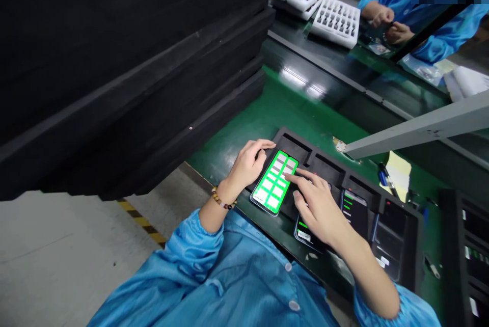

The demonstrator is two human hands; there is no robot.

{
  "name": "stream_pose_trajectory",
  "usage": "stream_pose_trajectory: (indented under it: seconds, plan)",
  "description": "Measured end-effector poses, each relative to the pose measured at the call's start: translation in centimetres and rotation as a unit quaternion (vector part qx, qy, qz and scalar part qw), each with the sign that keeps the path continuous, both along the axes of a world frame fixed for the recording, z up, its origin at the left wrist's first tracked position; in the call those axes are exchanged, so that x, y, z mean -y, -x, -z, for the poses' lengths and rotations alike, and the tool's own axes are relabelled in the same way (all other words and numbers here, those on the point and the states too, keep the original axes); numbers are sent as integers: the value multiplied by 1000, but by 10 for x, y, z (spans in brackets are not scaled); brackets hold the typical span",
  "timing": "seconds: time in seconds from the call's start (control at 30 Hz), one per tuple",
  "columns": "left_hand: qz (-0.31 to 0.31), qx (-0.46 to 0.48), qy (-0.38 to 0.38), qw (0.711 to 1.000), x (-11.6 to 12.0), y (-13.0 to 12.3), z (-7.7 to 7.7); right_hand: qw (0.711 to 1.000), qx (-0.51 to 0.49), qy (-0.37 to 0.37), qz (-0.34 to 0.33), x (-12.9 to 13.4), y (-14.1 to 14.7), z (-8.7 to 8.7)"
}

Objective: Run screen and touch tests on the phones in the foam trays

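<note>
- The left hand (250, 164) grips the far-left edge of a phone (275, 182); its fingers curl over the phone's upper corner and the thumb lies along the side
- The phone lies tilted across the left end of a black tray (410, 245), screen up; the screen shows a green grid of pale rectangles
- The right hand (319, 205) is loosely open and holds nothing; its index fingertip (288, 176) touches the phone screen near the upper right corner, and the other fingers are half curled above the tray
- A beaded bracelet (222, 200) sits on the left wrist; both forearms emerge from blue sleeves (191, 245)
- A second phone (305, 230) lies in the tray, partly hidden beneath the right hand; a third phone (354, 210) with green text on a dark screen lies just beside it, to the right
- The tray rests on a green bench (267, 113); a stack of black foam sheets (133, 72) stands to the left
- A grey bar (420, 128) crosses above the bench on the right
- Two white moulded trays (321, 6) lie at the far side, near a co-worker's hands (387, 24) in blue sleeves
</note>
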State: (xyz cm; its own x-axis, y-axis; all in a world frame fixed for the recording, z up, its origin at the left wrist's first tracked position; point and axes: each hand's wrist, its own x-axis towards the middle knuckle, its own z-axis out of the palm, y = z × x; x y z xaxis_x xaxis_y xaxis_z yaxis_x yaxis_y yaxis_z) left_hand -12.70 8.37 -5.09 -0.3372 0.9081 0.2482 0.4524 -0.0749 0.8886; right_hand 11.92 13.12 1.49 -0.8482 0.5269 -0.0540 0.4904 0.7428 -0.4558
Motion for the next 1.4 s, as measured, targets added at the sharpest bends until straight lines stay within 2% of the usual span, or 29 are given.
stream_pose_trajectory:
  seconds: [0.13, 0.23, 0.37, 0.5, 0.6, 0.87, 0.97, 1.07, 1.2, 1.3, 1.37, 1.4]
  plan:
    - [4, -3, 0, 1000, 0, 0, -1, 999, -18, 37, -24, -7, 31, 2]
    - [5, -4, 0, 1000, 0, 1, 0, 998, -17, 46, -37, -11, 42, -1]
    - [4, 1, -2, 1000, 0, 1, 0, 998, -9, 48, -32, -13, 25, -7]
    - [6, 3, -9, 1000, -1, 1, 0, 999, 11, 46, 11, -16, -7, -11]
    - [6, -1, -9, 1000, -1, 1, 0, 999, 11, 41, 29, -22, -13, -8]
    - [8, 0, 1, 1000, 0, 2, 1, 997, -38, 63, -4, -36, 39, 6]
    - [6, 4, 4, 1000, 1, 2, 2, 996, -43, 71, -12, -41, 39, 1]
    - [3, 5, 12, 1000, 1, 3, 4, 995, -76, 49, 40, -46, 12, -11]
    - [9, 6, 29, 1000, -8, 5, 2, 972, -133, 20, 191, -39, -59, -28]
    - [-51, -2, -4, 999, -18, 1, -19, 928, -165, 20, 333, -23, -116, -32]
    - [-94, 6, -60, 994, -24, -5, -43, 883, -181, -1, 432, -9, -151, -29]
    - [-85, 17, -77, 993, -27, -8, -55, 860, -187, -20, 475, -3, -166, -26]
